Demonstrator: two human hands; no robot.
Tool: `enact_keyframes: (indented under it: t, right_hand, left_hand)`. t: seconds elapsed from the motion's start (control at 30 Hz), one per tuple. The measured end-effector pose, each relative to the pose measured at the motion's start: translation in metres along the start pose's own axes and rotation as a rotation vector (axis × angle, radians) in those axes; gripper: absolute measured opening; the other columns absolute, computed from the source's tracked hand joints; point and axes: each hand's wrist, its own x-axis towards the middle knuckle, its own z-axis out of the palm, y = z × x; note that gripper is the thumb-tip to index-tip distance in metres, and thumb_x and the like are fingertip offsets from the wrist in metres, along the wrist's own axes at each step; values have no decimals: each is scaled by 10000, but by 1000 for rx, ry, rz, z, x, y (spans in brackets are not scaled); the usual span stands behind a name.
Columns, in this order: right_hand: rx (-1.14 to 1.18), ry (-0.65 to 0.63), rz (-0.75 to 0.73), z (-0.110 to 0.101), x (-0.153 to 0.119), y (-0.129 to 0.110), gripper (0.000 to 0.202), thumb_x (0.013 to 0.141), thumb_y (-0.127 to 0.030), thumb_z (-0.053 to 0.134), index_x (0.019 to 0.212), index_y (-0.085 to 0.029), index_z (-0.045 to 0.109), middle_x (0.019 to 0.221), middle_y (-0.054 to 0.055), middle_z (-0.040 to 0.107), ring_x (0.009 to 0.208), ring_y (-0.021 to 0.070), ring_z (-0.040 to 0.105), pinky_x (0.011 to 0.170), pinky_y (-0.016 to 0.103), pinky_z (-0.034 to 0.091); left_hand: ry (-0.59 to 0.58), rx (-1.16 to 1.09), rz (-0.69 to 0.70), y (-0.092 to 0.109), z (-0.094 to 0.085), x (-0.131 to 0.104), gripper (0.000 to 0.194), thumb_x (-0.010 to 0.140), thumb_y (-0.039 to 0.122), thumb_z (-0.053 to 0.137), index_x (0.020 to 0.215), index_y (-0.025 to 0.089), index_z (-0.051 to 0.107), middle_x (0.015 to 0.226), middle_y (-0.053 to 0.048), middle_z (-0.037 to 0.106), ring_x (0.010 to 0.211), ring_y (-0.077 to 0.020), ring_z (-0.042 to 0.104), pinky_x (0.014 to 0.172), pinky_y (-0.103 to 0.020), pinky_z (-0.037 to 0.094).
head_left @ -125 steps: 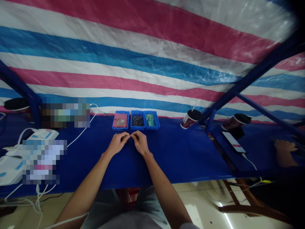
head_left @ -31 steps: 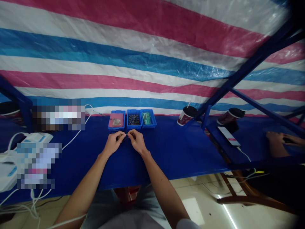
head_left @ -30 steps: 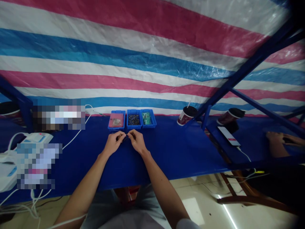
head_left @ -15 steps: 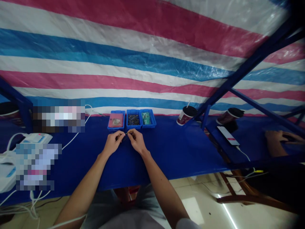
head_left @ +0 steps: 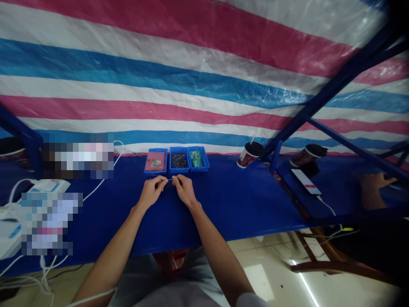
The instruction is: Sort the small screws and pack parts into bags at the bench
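Above the blue table [head_left: 220, 209], my left hand [head_left: 152, 191] is closed in a pinch on a small, thin, pale metal piece [head_left: 170, 180]. My right hand [head_left: 184, 189] pinches at the piece's other end, a short gap from the left fingertips. Its exact kind is too small to make out. Just beyond my fingers stand three blue bins: the left bin [head_left: 156, 174] holds a pink sheet with a small clear bag, the middle bin [head_left: 179, 170] many small dark and brassy metal pieces, and the right bin [head_left: 206, 167] green items in clear plastic.
A lidded cup [head_left: 250, 155] with a straw stands at the right, near a blue frame post [head_left: 275, 157]. White power strips [head_left: 53, 185] and cables lie at the left. Beyond the frame are a phone [head_left: 306, 182], another cup [head_left: 307, 156] and another person's hand [head_left: 373, 185].
My right hand has shifted slightly to the right, so the gap between my fingertips is a little wider and shows more of the thin piece. The other person's hand has changed position.
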Motion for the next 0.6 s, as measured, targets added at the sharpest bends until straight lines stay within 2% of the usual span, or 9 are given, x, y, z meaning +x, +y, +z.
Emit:
enact_keyframes:
  t: [0.1, 0.17, 0.4, 0.6]
  right_hand:
    - [63, -13, -9, 0, -1, -2, 272, 969, -426, 503, 978, -191, 640, 833, 21, 669, 655, 141, 569, 624, 246, 418]
    - [86, -27, -22, 1, -1, -1, 235, 955, -387, 525, 1051, -199, 627, 888, 27, 683, 663, 142, 580, 629, 249, 428]
    - [44, -8, -22, 3, 0, 4, 213, 959, -348, 497, 929, -196, 644, 818, 25, 654, 705, 157, 575, 641, 252, 422]
    - [-1, -7, -12, 1, 0, 0, 353, 997, -413, 439, 762, -197, 588, 695, 2, 586, 629, 140, 518, 616, 241, 385]
  left_hand:
    - [2, -1, -12, -1, 0, 0, 311, 963, 425, 504, 871, 179, 671, 568, 38, 579, 520, -113, 527, 581, -222, 386]
    - [0, -1, -16, -2, 0, 0, 310, 963, 426, 503, 874, 179, 669, 571, 38, 579, 522, -114, 531, 583, -223, 387]
    - [-18, 4, -19, -1, 0, 0, 308, 961, 422, 504, 875, 181, 676, 570, 38, 577, 518, -116, 526, 584, -226, 386]
    - [-22, 0, -14, -2, 1, 0, 294, 961, 414, 512, 887, 185, 680, 576, 37, 584, 528, -118, 537, 598, -230, 392]
